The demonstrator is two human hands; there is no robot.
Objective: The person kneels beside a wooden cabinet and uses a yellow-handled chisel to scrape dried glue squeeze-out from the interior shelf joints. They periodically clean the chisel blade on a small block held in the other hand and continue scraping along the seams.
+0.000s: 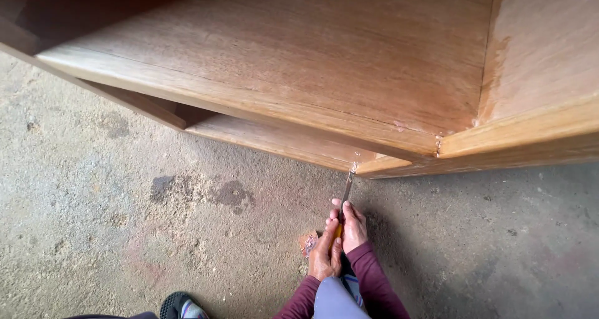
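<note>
Two hands, left (324, 256) and right (354, 228), grip one chisel (347, 191) at one cabinet (299, 63) corner.

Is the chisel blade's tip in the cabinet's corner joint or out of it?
In: the chisel tip meets the cabinet joint, both hands on its handle.

Both hands, left hand (325, 255) and right hand (353, 226), grip a chisel (345, 197) whose tip touches the wooden cabinet's (299, 63) lower corner joint.
</note>
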